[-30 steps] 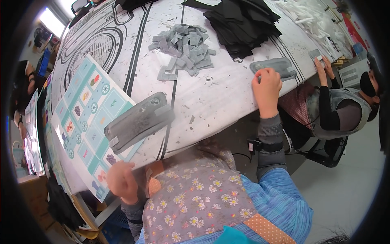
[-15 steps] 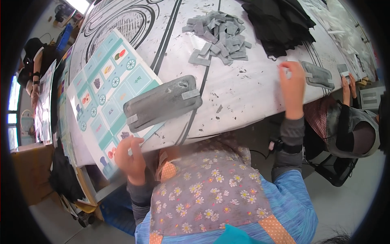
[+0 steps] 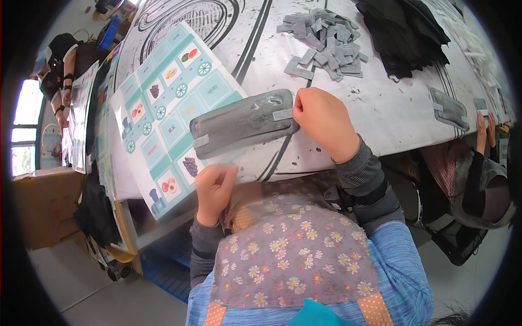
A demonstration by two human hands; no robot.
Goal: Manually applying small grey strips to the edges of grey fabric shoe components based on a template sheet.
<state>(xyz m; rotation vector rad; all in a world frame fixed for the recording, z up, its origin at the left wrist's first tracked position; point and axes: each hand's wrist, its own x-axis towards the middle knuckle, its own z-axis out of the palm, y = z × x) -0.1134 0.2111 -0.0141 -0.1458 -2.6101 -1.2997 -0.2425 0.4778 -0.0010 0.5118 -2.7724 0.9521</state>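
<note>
A dark grey oblong pad [image 3: 244, 124] lies across the table edge, partly on a picture chart [image 3: 174, 103]. It has a light grey tab at each end. My right hand [image 3: 325, 124] rests on the pad's right end, fingers curled and pinching the light grey tab [image 3: 283, 114] there. My left hand [image 3: 213, 189] is at the table's near edge just below the pad, fingers bunched together and touching the chart's edge. Whether it holds anything small I cannot tell.
A heap of several grey strips [image 3: 322, 39] and a pile of black fabric [image 3: 405, 32] lie farther back. A second grey pad [image 3: 449, 108] lies to the right, near a co-worker's hands [image 3: 484, 129]. Another person [image 3: 57, 65] sits at the far left.
My right hand came from the second pad at the far right to the near pad's right end. My left hand rose from below the table to its edge.
</note>
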